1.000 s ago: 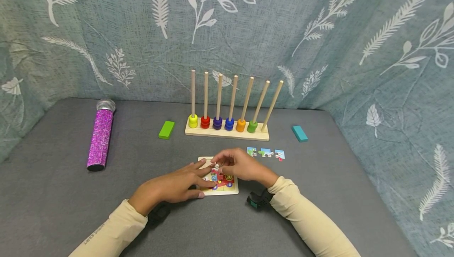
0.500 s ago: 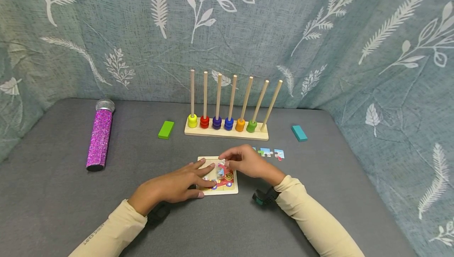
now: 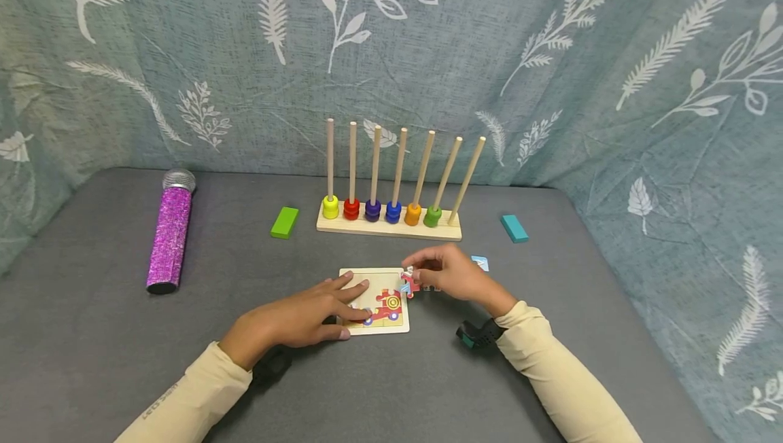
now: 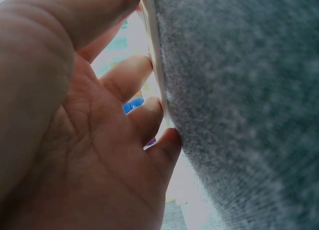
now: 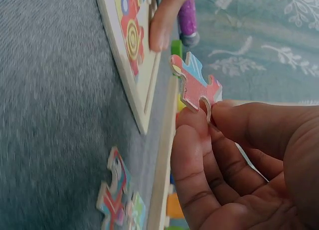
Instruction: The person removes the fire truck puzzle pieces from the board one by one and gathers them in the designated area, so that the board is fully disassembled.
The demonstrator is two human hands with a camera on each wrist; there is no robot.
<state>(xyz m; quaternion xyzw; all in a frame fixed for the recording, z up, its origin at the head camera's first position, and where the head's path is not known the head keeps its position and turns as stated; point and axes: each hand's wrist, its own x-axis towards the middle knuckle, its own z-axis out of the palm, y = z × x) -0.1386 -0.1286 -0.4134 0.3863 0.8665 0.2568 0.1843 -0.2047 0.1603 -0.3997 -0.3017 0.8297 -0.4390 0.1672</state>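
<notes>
The right hand (image 3: pixel 455 273) pinches a knobbed jigsaw piece (image 5: pixel 194 83), red and light blue with a pale wooden edge, between thumb and fingers. It is raised above the bench (image 3: pixel 367 388), which is covered in dark grey cloth; the head view shows it by the far right corner of a square, pale wooden puzzle tray (image 3: pixel 367 271). The left hand (image 3: pixel 300 317) lies across the tray's left part, fingers spread and fairly straight, thumb at the near edge; it grips nothing. The tray sits in the middle part of the bench, with red printed pieces showing a yellow ringed wheel (image 3: pixel 393 302) fitted in its near right part. Loose puzzle pieces (image 5: pixel 114 190) lie on the bench near the right hand, partly hidden behind it in the head view.

Along the bench's far edge stands a pale wooden peg stand (image 3: pixel 388 224) with seven upright rods and coloured rings. A flat green block (image 3: pixel 284 223) lies to its left, a flat teal block (image 3: pixel 514 228) toward the far right corner, and a glittery purple microphone (image 3: pixel 168 239) toward the far left corner.
</notes>
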